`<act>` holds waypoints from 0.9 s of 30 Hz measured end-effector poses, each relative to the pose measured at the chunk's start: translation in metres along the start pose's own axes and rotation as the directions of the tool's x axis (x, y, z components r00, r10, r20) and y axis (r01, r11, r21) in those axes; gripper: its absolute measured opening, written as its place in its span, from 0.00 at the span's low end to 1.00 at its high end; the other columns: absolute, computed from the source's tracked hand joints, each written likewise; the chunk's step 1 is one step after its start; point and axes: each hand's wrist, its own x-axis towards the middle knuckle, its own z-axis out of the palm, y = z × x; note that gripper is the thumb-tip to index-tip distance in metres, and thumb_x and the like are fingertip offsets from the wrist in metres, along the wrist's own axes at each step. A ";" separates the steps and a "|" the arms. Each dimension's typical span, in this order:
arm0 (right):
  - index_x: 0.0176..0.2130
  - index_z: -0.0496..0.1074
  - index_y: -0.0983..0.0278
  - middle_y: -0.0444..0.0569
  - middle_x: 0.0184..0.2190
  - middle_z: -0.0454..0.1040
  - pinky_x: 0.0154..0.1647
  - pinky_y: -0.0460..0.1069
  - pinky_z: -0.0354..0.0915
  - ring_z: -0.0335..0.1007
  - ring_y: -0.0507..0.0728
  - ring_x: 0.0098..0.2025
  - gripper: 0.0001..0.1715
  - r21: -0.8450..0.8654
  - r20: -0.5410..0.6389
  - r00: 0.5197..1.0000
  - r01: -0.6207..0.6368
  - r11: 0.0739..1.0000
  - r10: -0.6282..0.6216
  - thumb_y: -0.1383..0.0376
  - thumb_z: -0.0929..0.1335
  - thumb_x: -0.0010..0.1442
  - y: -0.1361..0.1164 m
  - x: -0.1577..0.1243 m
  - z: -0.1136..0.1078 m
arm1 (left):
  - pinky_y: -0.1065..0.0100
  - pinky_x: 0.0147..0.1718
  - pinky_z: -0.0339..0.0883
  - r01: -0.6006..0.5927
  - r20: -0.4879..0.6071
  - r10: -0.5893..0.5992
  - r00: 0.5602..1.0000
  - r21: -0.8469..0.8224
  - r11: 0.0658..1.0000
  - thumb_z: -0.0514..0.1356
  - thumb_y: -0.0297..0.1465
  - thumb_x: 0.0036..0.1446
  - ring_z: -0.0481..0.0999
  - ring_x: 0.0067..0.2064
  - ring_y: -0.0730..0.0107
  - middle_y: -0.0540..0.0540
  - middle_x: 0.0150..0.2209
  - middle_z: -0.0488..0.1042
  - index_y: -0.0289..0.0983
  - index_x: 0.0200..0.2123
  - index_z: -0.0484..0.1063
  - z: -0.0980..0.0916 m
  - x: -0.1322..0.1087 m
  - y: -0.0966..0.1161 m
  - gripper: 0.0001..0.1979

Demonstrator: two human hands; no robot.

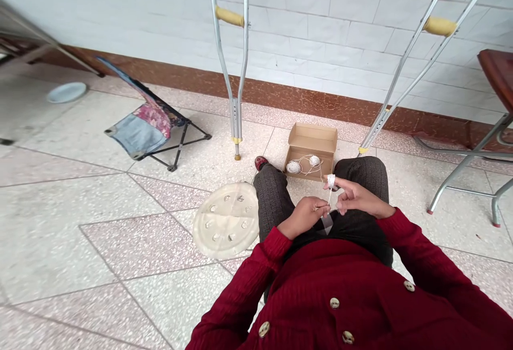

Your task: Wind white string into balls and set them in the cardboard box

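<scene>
Above my lap, my left hand (305,215) is closed with its fingertips pinched on white yarn. A taut strand runs up from there to my right hand (358,198), where a small white wrap of yarn (331,180) sits round the outstretched index finger. The other fingers of my right hand are loosely curled, with the thumb apart. Beyond my hands, an open cardboard box (312,137) on the floor holds two balls of white yarn, one at the left (294,167) and one at the right (315,161), with loose strands between them.
A round beige mat (226,219) with several small pieces lies left of my legs. Further left are a folding stool (138,128) and a pale basin (67,92). Crutches lean on the wall, one left (236,120) and one right (401,80). A metal-legged chair (473,168) is at right.
</scene>
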 end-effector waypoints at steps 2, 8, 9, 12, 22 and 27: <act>0.67 0.54 0.56 0.59 0.61 0.61 0.24 0.43 0.65 0.68 0.45 0.25 0.48 -0.151 -0.072 0.996 -0.060 0.987 0.049 0.64 0.74 0.52 0.017 0.006 -0.002 | 0.69 0.38 0.62 -0.034 -0.026 0.036 0.999 0.055 0.998 0.54 0.36 0.64 0.70 0.31 0.70 0.49 0.24 0.73 0.36 0.23 0.74 -0.004 0.001 0.000 0.19; 0.66 0.55 0.56 0.54 0.52 0.69 0.27 0.43 0.66 0.71 0.46 0.28 0.46 -0.056 0.249 0.956 -0.146 0.988 0.156 0.64 0.74 0.54 0.019 -0.010 0.018 | 0.67 0.44 0.63 -0.064 -0.153 0.073 0.986 0.058 0.996 0.54 0.37 0.64 0.71 0.32 0.70 0.49 0.26 0.74 0.36 0.25 0.74 -0.039 0.009 -0.004 0.18; 0.67 0.54 0.56 0.53 0.52 0.69 0.29 0.43 0.66 0.71 0.47 0.30 0.46 0.017 0.275 0.954 -0.130 0.991 0.120 0.64 0.74 0.55 0.009 -0.013 0.020 | 0.68 0.41 0.63 -0.056 -0.152 0.057 0.987 0.011 0.998 0.54 0.37 0.64 0.71 0.32 0.70 0.49 0.27 0.74 0.35 0.25 0.74 -0.039 0.010 -0.004 0.18; 0.68 0.49 0.56 0.52 0.51 0.68 0.33 0.44 0.66 0.69 0.47 0.33 0.50 0.168 0.215 0.977 -0.048 0.985 0.011 0.64 0.74 0.55 -0.016 -0.011 0.012 | 0.71 0.35 0.62 -0.011 -0.143 -0.002 0.990 -0.087 0.996 0.53 0.39 0.64 0.71 0.32 0.71 0.49 0.28 0.74 0.34 0.26 0.74 -0.027 0.012 -0.003 0.19; 0.65 0.56 0.59 0.51 0.48 0.68 0.27 0.44 0.62 0.65 0.47 0.28 0.50 -0.216 0.101 0.985 -0.116 0.970 0.140 0.65 0.76 0.49 0.039 0.020 0.002 | 0.61 0.54 0.59 -0.086 -0.158 0.118 0.980 0.193 0.977 0.56 0.34 0.63 0.73 0.34 0.69 0.49 0.28 0.77 0.37 0.26 0.75 -0.039 0.007 0.001 0.15; 0.65 0.57 0.58 0.50 0.47 0.69 0.32 0.44 0.62 0.66 0.49 0.35 0.44 0.134 0.274 0.959 -0.110 0.985 0.070 0.62 0.75 0.54 0.006 -0.005 0.018 | 0.66 0.46 0.64 -0.079 -0.185 0.082 0.979 0.026 0.997 0.56 0.36 0.63 0.74 0.35 0.69 0.48 0.31 0.78 0.36 0.29 0.76 -0.050 0.016 -0.007 0.15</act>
